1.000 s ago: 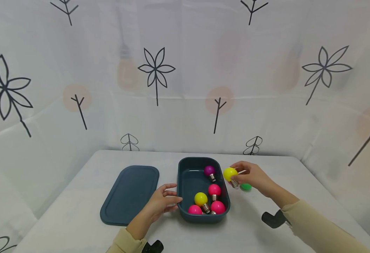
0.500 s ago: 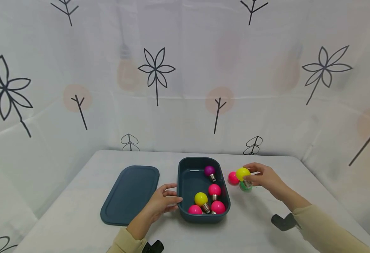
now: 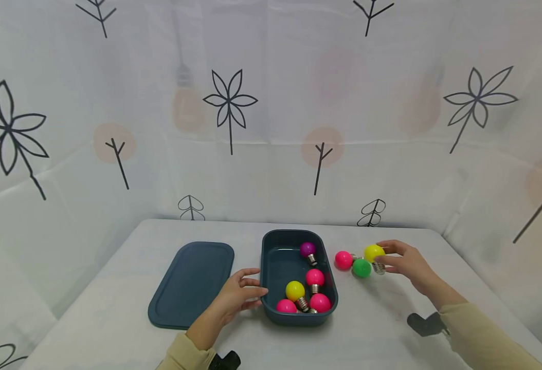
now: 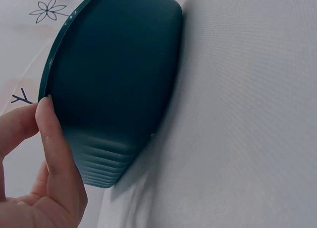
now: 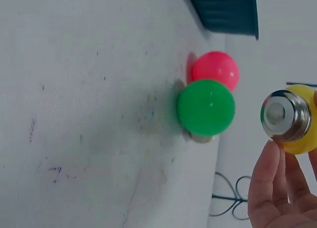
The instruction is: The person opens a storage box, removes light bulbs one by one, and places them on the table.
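Observation:
My right hand (image 3: 407,264) pinches a yellow light bulb (image 3: 374,253) by its round glass, its silver screw base (image 5: 282,116) pointing down. Just left of it, a green bulb (image 3: 361,267) and a pink bulb (image 3: 343,260) lie close together on the table. At the left side of a dark teal box (image 3: 280,319), my left hand (image 3: 238,293) holds the rim between its fingertips, seen close up in the left wrist view. Inside the box are a purple bulb (image 3: 307,250), a yellow bulb (image 3: 295,291) and several pink bulbs (image 3: 314,277).
A flat teal lid (image 3: 192,288) lies on the white table (image 3: 368,334) left of the box, partly behind my left arm. A pale curtain (image 3: 271,103) printed with flowers and twigs stands behind the table and along its sides.
My right hand has moved right with the yellow bulb, away from the box and past the green bulb. The pink bulb beside the green one has come into view. My left hand stays at the rim.

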`<state>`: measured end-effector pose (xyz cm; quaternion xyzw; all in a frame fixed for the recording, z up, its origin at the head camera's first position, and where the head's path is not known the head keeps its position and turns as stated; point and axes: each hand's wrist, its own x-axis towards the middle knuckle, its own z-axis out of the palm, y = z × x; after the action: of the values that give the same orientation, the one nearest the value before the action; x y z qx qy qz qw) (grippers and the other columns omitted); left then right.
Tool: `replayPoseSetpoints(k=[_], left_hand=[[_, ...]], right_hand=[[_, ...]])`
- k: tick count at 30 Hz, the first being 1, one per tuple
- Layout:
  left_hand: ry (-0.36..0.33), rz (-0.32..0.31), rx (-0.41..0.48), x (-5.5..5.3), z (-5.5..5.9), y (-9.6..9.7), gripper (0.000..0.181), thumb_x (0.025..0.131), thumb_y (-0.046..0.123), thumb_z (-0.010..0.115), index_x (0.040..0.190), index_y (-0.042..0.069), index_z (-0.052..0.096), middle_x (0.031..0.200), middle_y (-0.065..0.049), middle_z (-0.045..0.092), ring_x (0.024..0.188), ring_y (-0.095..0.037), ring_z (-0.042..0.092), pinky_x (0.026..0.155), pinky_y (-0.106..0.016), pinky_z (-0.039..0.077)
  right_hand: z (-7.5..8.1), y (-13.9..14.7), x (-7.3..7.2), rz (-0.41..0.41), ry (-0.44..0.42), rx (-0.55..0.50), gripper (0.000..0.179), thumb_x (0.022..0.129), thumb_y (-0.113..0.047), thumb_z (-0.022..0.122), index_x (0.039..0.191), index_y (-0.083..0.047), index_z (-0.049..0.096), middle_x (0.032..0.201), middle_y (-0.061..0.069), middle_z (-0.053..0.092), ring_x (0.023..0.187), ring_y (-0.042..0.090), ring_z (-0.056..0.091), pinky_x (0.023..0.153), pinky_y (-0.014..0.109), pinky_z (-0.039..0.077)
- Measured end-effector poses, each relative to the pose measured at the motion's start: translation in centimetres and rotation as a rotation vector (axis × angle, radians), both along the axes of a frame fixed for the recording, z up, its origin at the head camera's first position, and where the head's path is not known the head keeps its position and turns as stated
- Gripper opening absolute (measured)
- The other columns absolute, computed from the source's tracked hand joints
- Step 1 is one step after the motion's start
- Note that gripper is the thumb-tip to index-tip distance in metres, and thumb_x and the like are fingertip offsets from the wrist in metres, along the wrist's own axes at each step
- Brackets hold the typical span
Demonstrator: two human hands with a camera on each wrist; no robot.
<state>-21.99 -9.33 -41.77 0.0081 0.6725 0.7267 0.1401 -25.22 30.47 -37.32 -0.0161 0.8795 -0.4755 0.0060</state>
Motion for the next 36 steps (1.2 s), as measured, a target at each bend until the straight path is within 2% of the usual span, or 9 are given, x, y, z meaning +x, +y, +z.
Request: replayPoseSetpoints(k=[10,16,22,27,36], left_hand=[[0.000,0.004,0.001,0.0,0.0,0.0,0.063,0.079,0.005,0.074,0.133,0.001,0.042,0.105,-0.015,0.053,0.078,-0.017,0.063,0.070,-0.032,0.056],[-0.002,0.007,-0.003,0.0,0.0,0.0,0.064,0.078,0.006,0.075,0.133,0.001,0.043,0.105,-0.015,0.053,0.077,-0.017,0.063,0.070,-0.032,0.056],[0.005,0.003,0.003,0.0,-0.2,0.0,0.064,0.077,0.005,0.075,0.133,0.001,0.043,0.104,-0.014,0.054,0.076,-0.017,0.062,0.070,-0.033,0.056],[0.017,-0.006,0.011,-0.1,-0.3,0.1,0.064,0.077,0.005,0.075,0.132,0.002,0.043,0.104,-0.012,0.053,0.076,-0.017,0.062,0.070,-0.033,0.056],[0.006,0.000,0.016,-0.2,-0.3,0.0,0.065,0.077,0.005,0.075,0.133,0.002,0.043,0.103,-0.012,0.053,0.077,-0.017,0.063,0.070,-0.033,0.056]], right_hand=[[-1.6,1.5,-1.1,-0.060,-0.095,-0.033,0.061,0.089,-0.022,0.064,0.133,0.010,0.036,0.130,0.035,0.037,0.100,0.030,0.057,0.079,0.034,0.053],[-2.7,1.9,-1.9,-0.075,-0.148,-0.010,0.061,0.089,-0.023,0.062,0.133,0.009,0.036,0.131,0.035,0.036,0.100,0.032,0.056,0.080,0.037,0.053],[-3.7,2.0,-2.5,-0.096,-0.189,0.007,0.059,0.089,-0.022,0.061,0.133,0.009,0.036,0.129,0.035,0.036,0.092,0.027,0.055,0.075,0.032,0.053],[-4.0,2.0,-2.9,-0.119,-0.206,0.026,0.059,0.088,-0.022,0.061,0.133,0.008,0.036,0.125,0.034,0.040,0.088,0.026,0.053,0.069,0.028,0.052],[-3.9,2.0,-3.0,-0.092,-0.201,0.034,0.061,0.088,-0.022,0.062,0.133,0.009,0.035,0.119,0.031,0.046,0.084,0.022,0.055,0.068,0.027,0.052]])
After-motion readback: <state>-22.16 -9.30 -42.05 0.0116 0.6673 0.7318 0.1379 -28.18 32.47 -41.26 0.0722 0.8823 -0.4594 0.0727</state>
